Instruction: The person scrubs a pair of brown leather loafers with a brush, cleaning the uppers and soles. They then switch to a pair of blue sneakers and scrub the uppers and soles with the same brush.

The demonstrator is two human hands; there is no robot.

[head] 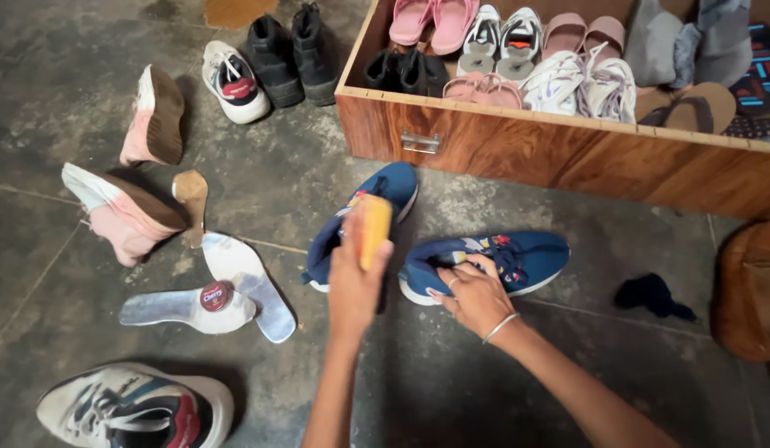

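Note:
My left hand grips a yellow-orange brush and holds it over a blue sneaker on the grey floor. My right hand, with a bangle on its wrist, holds the heel end of a second blue sneaker that lies on its side to the right. The two sneakers lie close together in front of a wooden drawer.
The drawer holds pink sandals, white sneakers and other footwear. On the floor lie black boots, a white sneaker, pink shoes, two insoles with a round tin, another sneaker, a dark cloth.

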